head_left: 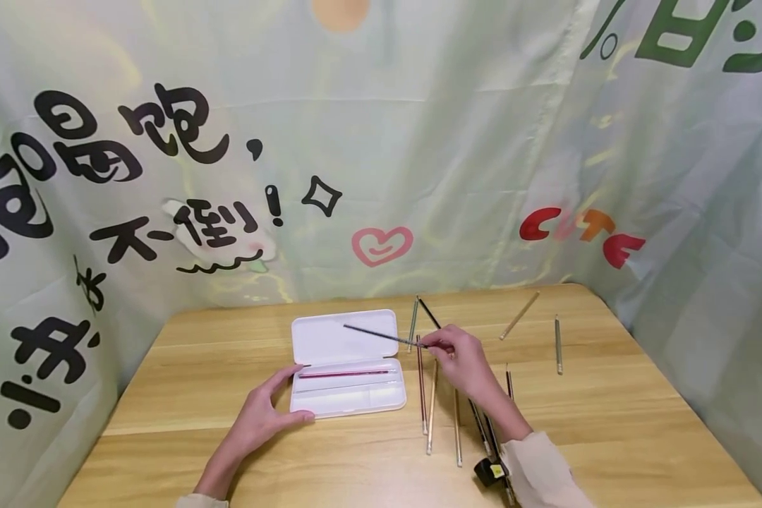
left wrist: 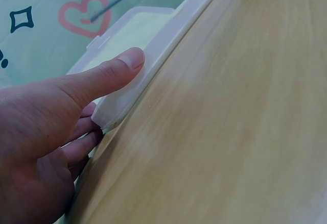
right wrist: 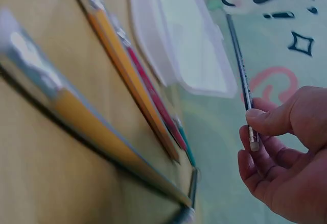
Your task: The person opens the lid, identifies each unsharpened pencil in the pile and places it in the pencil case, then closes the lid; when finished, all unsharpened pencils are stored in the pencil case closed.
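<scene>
Case holds one pink pencil; loose pencils remain outside.
Your left hand grips the case, your right hand a dark pencil.

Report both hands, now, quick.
Left hand: holding the left end of the open white case.
Right hand: closed, pinching a dark pencil near its eraser end.

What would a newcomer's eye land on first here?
Likely the bold black lettering on the backdrop, left side. Then the dark pencil pinched in the right hand, overlapping the open white case in the head view, and loose pencils scattered over the table to its right.
</scene>
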### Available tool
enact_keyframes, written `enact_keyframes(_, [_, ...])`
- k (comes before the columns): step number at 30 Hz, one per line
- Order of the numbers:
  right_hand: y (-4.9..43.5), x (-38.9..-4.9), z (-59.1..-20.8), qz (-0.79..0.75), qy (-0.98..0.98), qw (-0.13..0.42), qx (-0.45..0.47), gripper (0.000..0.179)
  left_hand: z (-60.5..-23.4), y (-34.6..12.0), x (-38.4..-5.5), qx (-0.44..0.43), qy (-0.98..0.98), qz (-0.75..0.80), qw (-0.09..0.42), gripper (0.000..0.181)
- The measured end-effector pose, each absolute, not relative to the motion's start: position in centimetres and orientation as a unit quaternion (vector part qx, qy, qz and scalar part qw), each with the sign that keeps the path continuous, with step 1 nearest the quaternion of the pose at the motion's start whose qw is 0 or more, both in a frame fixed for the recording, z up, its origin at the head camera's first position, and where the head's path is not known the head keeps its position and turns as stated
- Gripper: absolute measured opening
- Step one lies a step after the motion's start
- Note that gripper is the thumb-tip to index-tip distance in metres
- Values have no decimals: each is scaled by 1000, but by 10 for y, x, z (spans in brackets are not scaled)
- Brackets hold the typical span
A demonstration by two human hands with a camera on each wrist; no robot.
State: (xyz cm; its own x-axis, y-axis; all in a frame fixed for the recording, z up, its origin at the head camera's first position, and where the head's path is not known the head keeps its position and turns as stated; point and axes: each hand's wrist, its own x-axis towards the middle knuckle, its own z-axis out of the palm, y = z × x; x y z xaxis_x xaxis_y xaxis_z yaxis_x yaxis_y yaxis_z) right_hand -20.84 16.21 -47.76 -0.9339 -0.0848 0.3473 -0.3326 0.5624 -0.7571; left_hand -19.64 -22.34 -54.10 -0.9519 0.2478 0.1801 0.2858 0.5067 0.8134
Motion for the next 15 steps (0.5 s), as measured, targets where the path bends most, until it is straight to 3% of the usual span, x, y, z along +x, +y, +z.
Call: enact_keyframes(15, [107, -209, -490, 397, -887, 99, 214, 20, -539, -221, -195, -148, -877, -457, 24, 91])
